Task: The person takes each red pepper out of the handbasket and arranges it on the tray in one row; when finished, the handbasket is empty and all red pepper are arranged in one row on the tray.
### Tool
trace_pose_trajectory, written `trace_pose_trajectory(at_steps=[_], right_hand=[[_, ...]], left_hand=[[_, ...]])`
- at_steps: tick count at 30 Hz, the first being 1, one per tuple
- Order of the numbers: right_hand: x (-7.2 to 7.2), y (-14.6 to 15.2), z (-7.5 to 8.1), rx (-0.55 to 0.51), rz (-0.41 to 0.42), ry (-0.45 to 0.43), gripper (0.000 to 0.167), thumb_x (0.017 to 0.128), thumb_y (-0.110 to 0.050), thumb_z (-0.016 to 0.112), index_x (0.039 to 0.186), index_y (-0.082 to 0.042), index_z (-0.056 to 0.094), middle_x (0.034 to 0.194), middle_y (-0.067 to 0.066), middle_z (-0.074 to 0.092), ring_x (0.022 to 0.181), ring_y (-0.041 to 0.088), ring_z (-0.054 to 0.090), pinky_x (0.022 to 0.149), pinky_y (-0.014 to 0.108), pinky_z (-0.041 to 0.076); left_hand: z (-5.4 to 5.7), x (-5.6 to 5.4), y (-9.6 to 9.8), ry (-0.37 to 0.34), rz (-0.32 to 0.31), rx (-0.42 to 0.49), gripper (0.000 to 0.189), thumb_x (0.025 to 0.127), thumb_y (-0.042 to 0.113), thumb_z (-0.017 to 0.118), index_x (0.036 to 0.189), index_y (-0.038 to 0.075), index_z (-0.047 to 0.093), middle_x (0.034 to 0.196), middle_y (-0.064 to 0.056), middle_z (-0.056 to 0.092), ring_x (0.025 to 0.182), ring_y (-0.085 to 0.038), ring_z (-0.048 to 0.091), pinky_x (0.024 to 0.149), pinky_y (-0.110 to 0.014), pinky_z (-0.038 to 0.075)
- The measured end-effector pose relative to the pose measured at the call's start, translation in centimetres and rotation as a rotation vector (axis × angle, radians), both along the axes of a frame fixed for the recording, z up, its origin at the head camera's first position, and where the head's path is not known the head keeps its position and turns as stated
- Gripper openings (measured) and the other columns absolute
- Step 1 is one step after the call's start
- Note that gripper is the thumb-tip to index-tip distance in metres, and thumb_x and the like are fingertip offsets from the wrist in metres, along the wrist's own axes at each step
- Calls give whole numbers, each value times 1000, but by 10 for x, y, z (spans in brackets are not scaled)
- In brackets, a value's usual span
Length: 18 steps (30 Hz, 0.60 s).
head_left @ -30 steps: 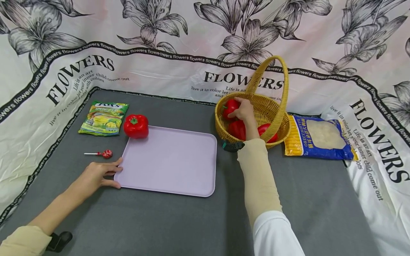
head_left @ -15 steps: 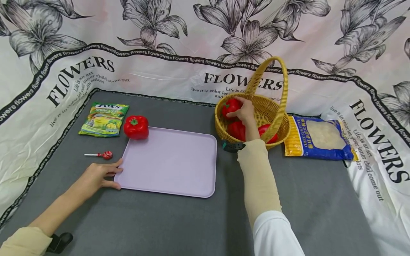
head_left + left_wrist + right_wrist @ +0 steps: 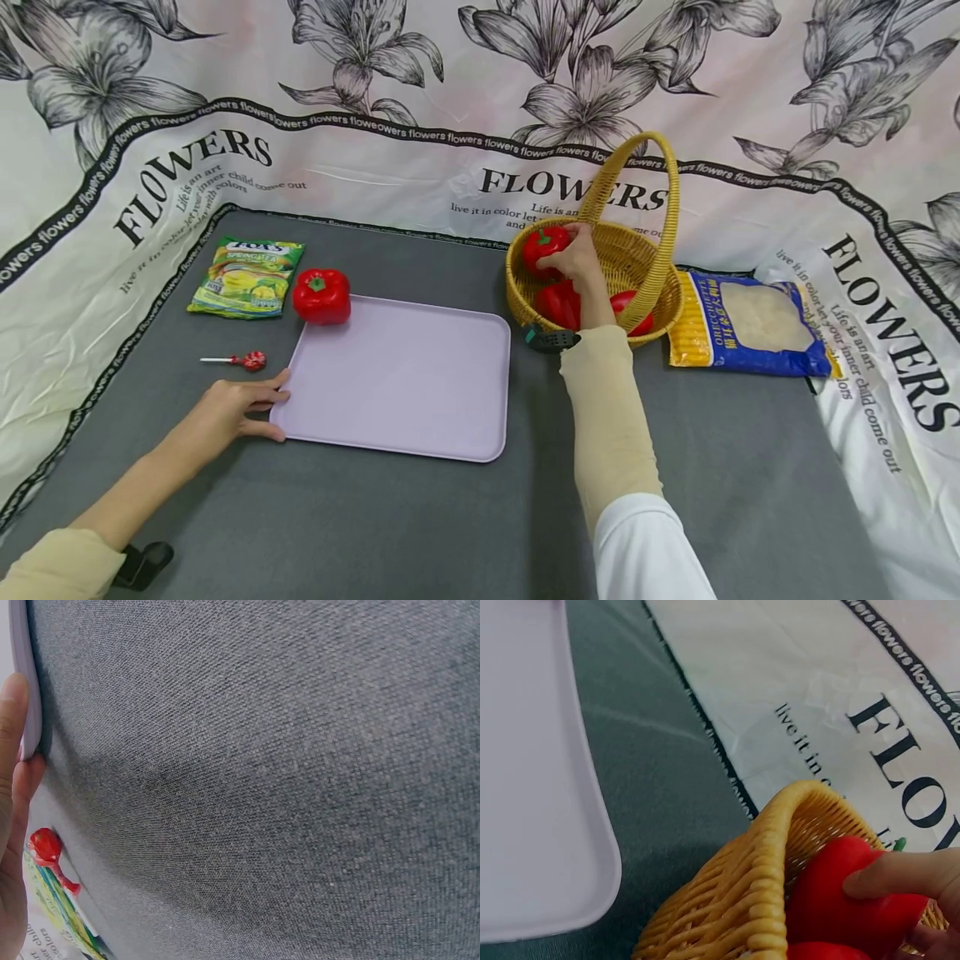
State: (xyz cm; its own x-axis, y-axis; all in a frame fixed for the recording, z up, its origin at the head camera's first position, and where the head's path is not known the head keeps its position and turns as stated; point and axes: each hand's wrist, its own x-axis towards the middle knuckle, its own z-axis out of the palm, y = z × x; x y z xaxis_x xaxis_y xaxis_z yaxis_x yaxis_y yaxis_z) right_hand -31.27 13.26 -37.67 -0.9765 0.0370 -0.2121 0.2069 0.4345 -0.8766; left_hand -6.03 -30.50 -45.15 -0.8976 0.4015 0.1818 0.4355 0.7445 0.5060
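Gripping a red pepper [image 3: 542, 247] in the far left part of the wicker basket [image 3: 632, 248] with the right hand [image 3: 581, 262], clamping thumb and fingers round it. Resting the left hand [image 3: 232, 410] at the near left corner of the lilac tray [image 3: 397, 383], with thumb and fingers apart. Looks early on, judging by only one outer pepper [image 3: 322, 297] at the tray's far left corner. Left in the basket: one red piece [image 3: 558, 303] near left, another [image 3: 622, 307] near right, plus the gripped one, not yet lifted clear. Cannot tell the outer pepper's footing, fully on the tray or partly off. Cannot make out either red piece whole behind the right arm [image 3: 609, 400] and basket handle [image 3: 670, 200]
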Motion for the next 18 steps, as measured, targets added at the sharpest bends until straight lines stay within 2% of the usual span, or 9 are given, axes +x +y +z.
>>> trace_pose_trajectory(at_steps=[5,8,12,18], right_hand=[[-1,1,1,36,35,-11,87,77,3,74,149,-10,27,148,18,32,131,35,32,108,46,35],[-1,1,1,12,20,-24,79,77,3,75,144,-7,34,143,19,38,126,34,36,105,46,38],[0,1,1,-19,-14,-27,79,75,4,76,142,-7,34,143,17,37,127,33,34,107,46,34],[-2,3,-5,44,-4,-44,82,78,-9,79,146,-8,33,145,17,37,131,34,32,111,47,30]], left_hand=[[2,0,0,-24,7,-6,59,55,19,89,103,-9,71,122,-27,59,88,-27,70,73,-40,56],[3,-1,0,-14,8,-14,58,54,18,90,103,-9,71,121,-28,59,87,-27,70,72,-40,56],[3,0,2,1,3,-9,58,53,18,90,102,-9,71,120,-28,60,87,-26,70,72,-39,56],[0,0,2,17,-5,2,58,53,17,90,101,-9,71,120,-27,60,86,-26,70,70,-37,56]])
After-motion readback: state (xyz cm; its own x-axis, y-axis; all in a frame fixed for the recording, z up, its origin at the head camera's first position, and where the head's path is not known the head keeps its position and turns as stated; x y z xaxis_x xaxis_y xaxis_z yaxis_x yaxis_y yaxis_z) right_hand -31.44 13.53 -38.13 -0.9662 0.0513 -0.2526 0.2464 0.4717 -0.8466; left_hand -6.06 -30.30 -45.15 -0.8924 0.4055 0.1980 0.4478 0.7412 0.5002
